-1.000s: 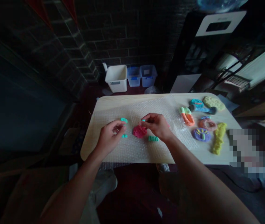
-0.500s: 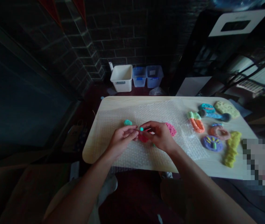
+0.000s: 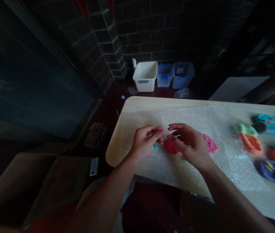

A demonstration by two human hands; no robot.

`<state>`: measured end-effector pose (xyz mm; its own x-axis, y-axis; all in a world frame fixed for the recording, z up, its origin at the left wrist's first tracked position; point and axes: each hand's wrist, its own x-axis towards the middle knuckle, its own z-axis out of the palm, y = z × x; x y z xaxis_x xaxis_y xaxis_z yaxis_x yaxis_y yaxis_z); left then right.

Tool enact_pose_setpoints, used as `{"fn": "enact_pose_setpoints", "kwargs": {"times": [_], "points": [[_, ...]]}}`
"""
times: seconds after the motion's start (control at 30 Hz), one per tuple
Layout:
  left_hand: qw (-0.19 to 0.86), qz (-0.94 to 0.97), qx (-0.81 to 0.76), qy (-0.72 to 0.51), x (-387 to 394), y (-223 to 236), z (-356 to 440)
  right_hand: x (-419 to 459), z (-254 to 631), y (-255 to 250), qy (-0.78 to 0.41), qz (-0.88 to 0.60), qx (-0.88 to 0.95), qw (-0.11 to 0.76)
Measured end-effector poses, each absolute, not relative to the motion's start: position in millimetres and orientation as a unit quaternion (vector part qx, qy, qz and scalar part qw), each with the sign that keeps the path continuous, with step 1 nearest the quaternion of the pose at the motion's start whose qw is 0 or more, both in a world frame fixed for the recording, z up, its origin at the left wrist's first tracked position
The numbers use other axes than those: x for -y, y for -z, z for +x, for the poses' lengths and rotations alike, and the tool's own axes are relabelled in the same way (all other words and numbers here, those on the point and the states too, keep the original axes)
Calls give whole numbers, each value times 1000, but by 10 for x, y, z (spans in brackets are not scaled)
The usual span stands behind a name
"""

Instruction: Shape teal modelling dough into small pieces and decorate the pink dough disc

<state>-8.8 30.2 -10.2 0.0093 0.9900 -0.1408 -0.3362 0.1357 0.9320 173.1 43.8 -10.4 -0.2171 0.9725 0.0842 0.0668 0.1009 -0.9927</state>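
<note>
My left hand (image 3: 147, 140) hovers over the bubble wrap (image 3: 132, 129), thumb and fingers pinched together; whatever they hold, if anything, is hidden. To its right my right hand (image 3: 192, 145) is open, thumb and fingers curved and apart, with nothing visible between them. A red lump of modelling clay (image 3: 172, 147) lies between and below the hands, partly covered by the right thumb. Small teal-green clay bits (image 3: 155, 147) show just under the left fingers. Behind that hand, only a sliver of green is visible. A bumpy pink clay piece (image 3: 210, 143) sits beyond my right wrist.
Clay shapes stand on the right of the table: an orange-and-green piece (image 3: 250, 139), a purple disc (image 3: 274, 171) and a teal piece (image 3: 267, 121). On the floor behind are a white bin (image 3: 145, 77) and blue-tinted tubs (image 3: 183, 76). A cardboard box (image 3: 55, 191) is at lower left.
The view has swung left, so the table sits further right. My hands have parted, and the small green ball formerly between the fingertips no longer shows there. My right fingers have spread.
</note>
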Motion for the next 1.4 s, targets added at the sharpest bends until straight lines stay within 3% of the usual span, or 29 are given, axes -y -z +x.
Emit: {"fn": "enact_pose_setpoints", "kwargs": {"times": [0.4, 0.83, 1.07, 1.4], "points": [[625, 361, -429, -543, -224, 201, -207, -431, 1699, 76, -523, -456, 566, 445], [659, 359, -436, -496, -251, 153, 16, -352, 1705, 75, -527, -322, 665, 419], [631, 332, -490, -501, -261, 102, 1, -403, 1834, 147, -353, -479, 692, 408], [639, 347, -490, -480, -239, 75, -42, -425, 1846, 175, -446, -491, 626, 409]]}}
